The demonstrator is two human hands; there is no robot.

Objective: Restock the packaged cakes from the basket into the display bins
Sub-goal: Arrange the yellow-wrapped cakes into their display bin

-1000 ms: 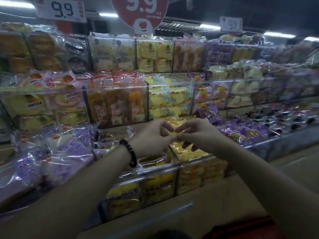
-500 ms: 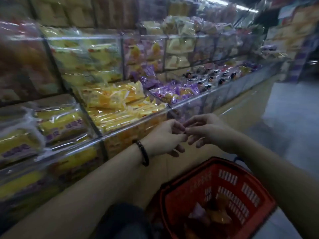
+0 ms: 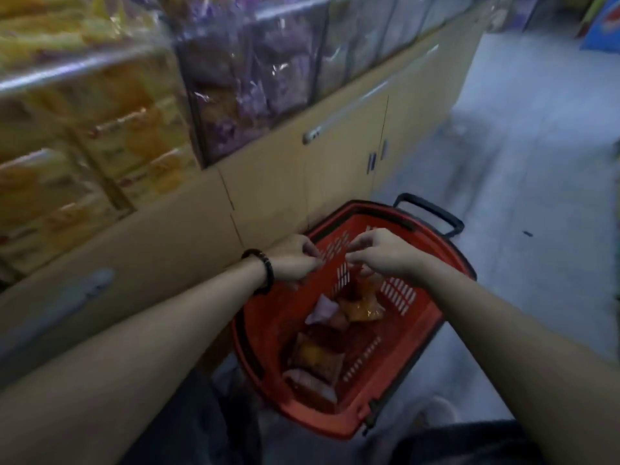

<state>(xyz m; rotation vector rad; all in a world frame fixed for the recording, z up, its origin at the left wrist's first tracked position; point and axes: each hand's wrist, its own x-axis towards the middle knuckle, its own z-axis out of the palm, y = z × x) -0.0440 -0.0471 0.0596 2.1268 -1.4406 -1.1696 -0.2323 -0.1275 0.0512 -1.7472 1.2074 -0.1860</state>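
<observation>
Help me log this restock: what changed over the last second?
The left hand and right hand came down from the display bins to above the red basket. Nothing was visibly taken or released. They stay close together, fingertips nearly meeting; whether they pinch anything is unclear. Packaged cakes lie in the basket.

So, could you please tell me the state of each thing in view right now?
Basket: upright, a few packaged cakes inside.
Display bins: stocked with packets.
Cabinet doors: closed.
Left hand: over the basket, fingers curled, grip unclear.
Right hand: over the basket, fingers curled, grip unclear.
</observation>
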